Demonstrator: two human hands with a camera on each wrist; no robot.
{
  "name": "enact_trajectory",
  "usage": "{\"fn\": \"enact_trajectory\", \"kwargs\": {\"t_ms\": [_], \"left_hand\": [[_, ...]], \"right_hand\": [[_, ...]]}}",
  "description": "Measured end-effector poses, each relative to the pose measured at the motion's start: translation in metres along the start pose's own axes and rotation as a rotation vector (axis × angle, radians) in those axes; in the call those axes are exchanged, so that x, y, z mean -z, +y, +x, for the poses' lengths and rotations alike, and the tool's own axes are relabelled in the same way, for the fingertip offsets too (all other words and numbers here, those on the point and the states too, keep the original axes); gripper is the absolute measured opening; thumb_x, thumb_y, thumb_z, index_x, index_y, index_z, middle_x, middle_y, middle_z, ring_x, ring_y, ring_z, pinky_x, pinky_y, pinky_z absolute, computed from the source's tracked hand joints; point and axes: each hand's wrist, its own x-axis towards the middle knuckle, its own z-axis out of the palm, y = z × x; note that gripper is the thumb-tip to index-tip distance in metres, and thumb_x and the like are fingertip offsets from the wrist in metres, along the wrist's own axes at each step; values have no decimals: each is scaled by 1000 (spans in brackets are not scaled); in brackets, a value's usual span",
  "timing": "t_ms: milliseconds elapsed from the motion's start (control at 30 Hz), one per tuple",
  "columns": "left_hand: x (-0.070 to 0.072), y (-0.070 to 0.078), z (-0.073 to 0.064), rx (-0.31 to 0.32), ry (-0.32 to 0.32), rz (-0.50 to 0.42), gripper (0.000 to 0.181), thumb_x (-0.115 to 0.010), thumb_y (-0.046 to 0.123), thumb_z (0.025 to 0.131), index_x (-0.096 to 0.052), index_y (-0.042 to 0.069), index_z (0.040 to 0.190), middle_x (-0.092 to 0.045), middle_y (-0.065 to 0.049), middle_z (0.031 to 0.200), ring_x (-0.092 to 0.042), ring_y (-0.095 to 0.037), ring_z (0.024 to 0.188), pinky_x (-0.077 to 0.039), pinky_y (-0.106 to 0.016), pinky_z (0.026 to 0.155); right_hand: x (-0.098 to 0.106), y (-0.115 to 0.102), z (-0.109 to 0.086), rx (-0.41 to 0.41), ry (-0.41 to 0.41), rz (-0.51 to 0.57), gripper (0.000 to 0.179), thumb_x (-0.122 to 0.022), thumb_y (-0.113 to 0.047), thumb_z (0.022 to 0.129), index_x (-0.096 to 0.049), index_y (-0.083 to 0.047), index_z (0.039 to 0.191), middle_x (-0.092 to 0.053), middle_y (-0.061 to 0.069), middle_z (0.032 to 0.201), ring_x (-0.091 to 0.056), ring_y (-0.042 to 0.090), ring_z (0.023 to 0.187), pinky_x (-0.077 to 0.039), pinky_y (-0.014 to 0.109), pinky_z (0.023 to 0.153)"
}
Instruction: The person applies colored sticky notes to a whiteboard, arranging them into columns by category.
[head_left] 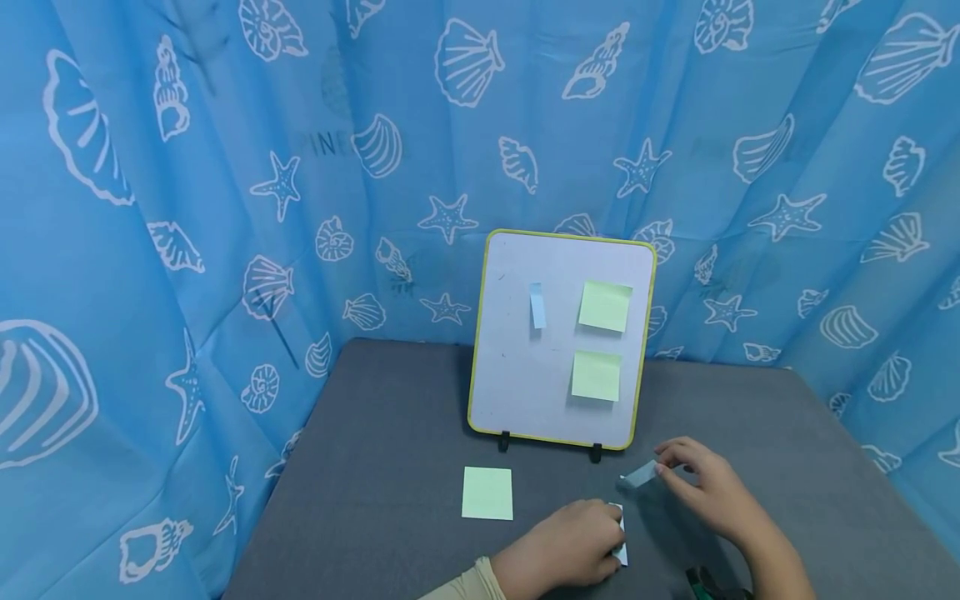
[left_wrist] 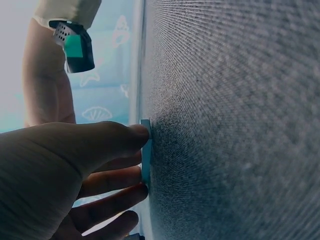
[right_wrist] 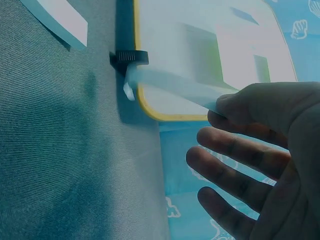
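On the grey table, my left hand (head_left: 573, 542) grips a small narrow pad of pale blue sticky notes (head_left: 621, 546). In the left wrist view the thumb and fingers touch this blue pad (left_wrist: 146, 155); the hand covers part of it. To its right, my right hand (head_left: 697, 483) pinches one end of a single blue sticky strip (head_left: 639, 475) between thumb and index finger. In the right wrist view the strip (right_wrist: 172, 86) sticks out from the fingertips, its far end curled, and the other fingers are spread apart.
A yellow-framed whiteboard (head_left: 517, 375) stands on black feet behind the hands. It bears one blue strip (head_left: 537, 306) and two green sticky notes, an upper note (head_left: 605, 306) and a lower note (head_left: 596, 376). A green sticky pad (head_left: 487, 493) lies left of my left hand.
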Motion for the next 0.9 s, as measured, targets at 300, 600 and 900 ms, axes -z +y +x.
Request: {"fn": "enact_trajectory", "kwargs": {"t_ms": [300, 600, 900], "left_hand": [[2, -2, 0, -22, 0, 26, 10, -75, 35, 101, -82, 28, 100, -63, 15, 89, -49, 3, 70, -38, -14, 58], [4, -11, -5, -45, 69, 12, 21, -67, 43, 105, -81, 29, 97, -61, 15, 85, -47, 4, 68, -36, -12, 58], [20, -30, -13, 59, 149, -10, 23, -69, 41, 104, -84, 24, 104, -66, 13, 90, -50, 3, 72, -40, -13, 61]], "right_hand": [[1, -6, 0, -4, 86, -55, 8, -70, -14, 103, -76, -11, 106, -72, 3, 108, -64, 7, 89, -61, 49, 84], [1, -11, 6, 107, 229, -70, 4, -73, -11, 101, -77, -11, 102, -72, -1, 104, -59, -2, 86, -59, 36, 77], [-2, -20, 11, 243, 374, -31, 8, -77, -1, 94, -77, -8, 98, -72, 2, 102, -57, -2, 86, -47, 13, 75]]}}
